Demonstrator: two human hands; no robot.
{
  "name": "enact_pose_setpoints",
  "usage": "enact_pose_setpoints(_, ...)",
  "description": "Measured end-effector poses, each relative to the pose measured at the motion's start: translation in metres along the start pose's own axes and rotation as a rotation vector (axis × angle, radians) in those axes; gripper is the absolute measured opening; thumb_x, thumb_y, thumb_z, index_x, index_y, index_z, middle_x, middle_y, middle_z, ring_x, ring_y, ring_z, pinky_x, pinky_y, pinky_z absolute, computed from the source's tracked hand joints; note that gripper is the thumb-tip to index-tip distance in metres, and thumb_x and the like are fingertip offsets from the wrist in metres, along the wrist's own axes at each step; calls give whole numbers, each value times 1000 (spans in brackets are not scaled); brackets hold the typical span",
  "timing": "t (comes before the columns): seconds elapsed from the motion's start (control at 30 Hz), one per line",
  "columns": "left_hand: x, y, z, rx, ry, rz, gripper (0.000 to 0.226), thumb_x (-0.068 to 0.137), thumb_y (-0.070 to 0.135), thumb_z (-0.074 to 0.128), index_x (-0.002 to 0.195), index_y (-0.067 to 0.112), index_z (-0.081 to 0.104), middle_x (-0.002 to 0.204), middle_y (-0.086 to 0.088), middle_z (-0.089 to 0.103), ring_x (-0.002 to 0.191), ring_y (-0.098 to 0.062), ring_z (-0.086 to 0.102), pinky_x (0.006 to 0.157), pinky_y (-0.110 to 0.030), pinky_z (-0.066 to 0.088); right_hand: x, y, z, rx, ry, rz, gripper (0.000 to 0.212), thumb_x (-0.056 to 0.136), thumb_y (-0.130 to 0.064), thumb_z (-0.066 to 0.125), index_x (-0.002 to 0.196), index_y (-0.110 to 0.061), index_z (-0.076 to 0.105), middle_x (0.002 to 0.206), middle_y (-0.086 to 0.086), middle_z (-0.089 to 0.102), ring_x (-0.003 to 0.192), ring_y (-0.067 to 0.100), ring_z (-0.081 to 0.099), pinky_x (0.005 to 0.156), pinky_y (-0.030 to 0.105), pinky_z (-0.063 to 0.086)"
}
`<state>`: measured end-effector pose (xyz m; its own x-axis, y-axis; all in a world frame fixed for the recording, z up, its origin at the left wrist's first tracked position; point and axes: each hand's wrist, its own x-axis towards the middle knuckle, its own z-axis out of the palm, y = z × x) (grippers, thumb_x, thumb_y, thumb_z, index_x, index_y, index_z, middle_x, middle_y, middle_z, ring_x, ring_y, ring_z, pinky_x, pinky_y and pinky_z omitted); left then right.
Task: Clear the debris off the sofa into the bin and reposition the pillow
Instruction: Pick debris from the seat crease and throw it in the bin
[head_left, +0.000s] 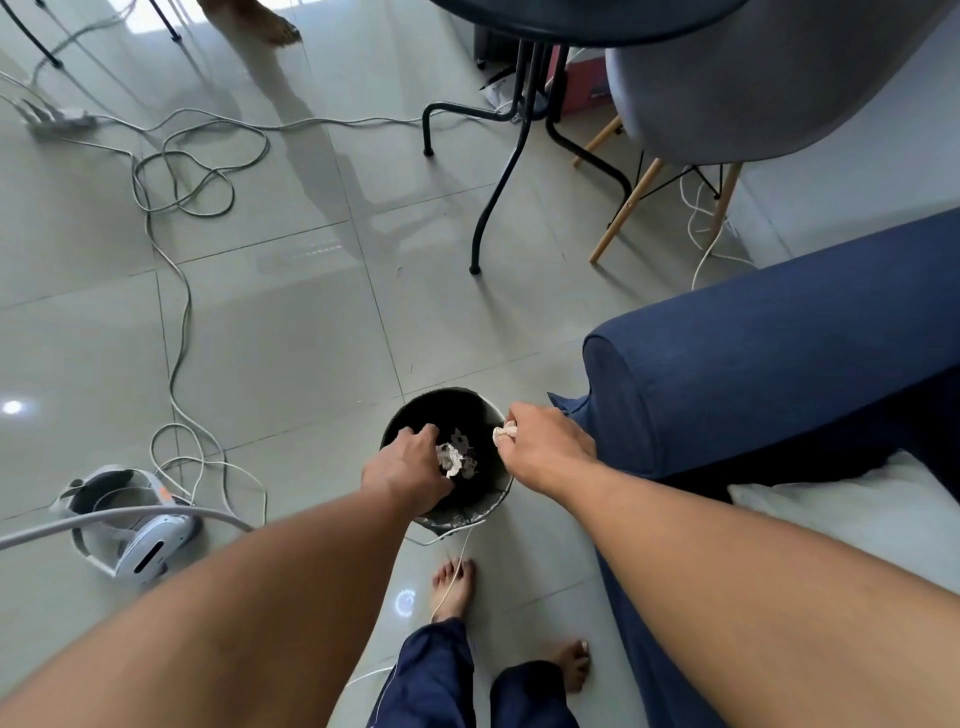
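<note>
A small round bin (448, 406) with a dark liner stands on the floor beside the arm of the blue sofa (769, 364). Crumpled white paper scraps (461, 451) lie inside it. My left hand (408, 466) reaches into the bin's mouth, fingers curled around a crumpled white scrap (448, 460). My right hand (543, 446) hovers over the bin's right rim, shut on a small white paper wad (505, 432). A white pillow (857, 512) lies on the sofa seat at the right, partly hidden by my right forearm.
Grey cables (179, 171) loop across the tiled floor at left, ending near a white headset device (130, 525). A black table's legs (506, 156) and a grey chair (753, 83) stand behind the sofa. Another person's bare foot (260, 21) shows at the top. My own bare feet are just below the bin.
</note>
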<state>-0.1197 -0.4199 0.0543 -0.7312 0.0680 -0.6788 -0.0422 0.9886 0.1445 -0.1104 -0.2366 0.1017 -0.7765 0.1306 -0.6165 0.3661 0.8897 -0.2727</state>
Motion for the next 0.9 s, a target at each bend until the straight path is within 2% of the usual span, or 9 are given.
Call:
enact_pose_setpoints(0.13,-1,-4,-3,46,2,7,61,80,48,66,136,31,46,123,3,54,112,-25,60,72,-38,48,-3,-5,5,25,-6,15,15,97,-41,53,105,-29,58,110,3,68,90,30,56,72,36,44)
enact_pose_setpoints(0.2,-3,-6,-6,67,4,7,58,82,48,65,134,30,48,123,3,56,112,-24,60,71,-37,48,-3,-10,7,66,-26,19,17,97,-42,53,106,-29,59,110,2,68,92,29,57,73,36,44)
enact_pose_setpoints(0.27,-4,-8,-7,83,6,9,53,83,45,65,131,29,50,123,3,58,111,-24,60,70,-36,46,-2,-14,8,127,-73,18,22,96,-44,52,110,-29,61,114,1,68,100,29,60,80,37,49)
enact_pose_setpoints(0.37,-5,-10,-11,111,8,10,50,82,42,65,128,28,51,121,3,59,110,-23,61,69,-35,43,-3,-17,11,136,-139,1,31,96,-46,53,118,-28,64,122,2,68,110,30,62,95,40,53)
enact_pose_setpoints(0.6,-3,-12,-16,154,13,29,47,82,43,63,125,28,52,116,4,59,107,-23,60,69,-34,43,-6,-10,13,140,-196,28,53,96,-39,56,148,-29,49,142,3,61,128,30,56,105,44,48)
enact_pose_setpoints(0.77,0,-4,-18,183,7,59,51,82,45,65,127,28,51,118,3,57,108,-24,60,68,-35,44,-10,8,11,142,-181,67,50,95,-34,54,144,-29,52,137,2,62,125,29,56,102,42,49)
enact_pose_setpoints(0.9,1,16,-22,198,20,108,50,81,47,66,126,29,51,118,3,56,108,-26,61,71,-37,46,-17,30,5,145,-145,120,52,93,-37,56,144,-34,52,143,2,58,124,30,58,89,37,47)
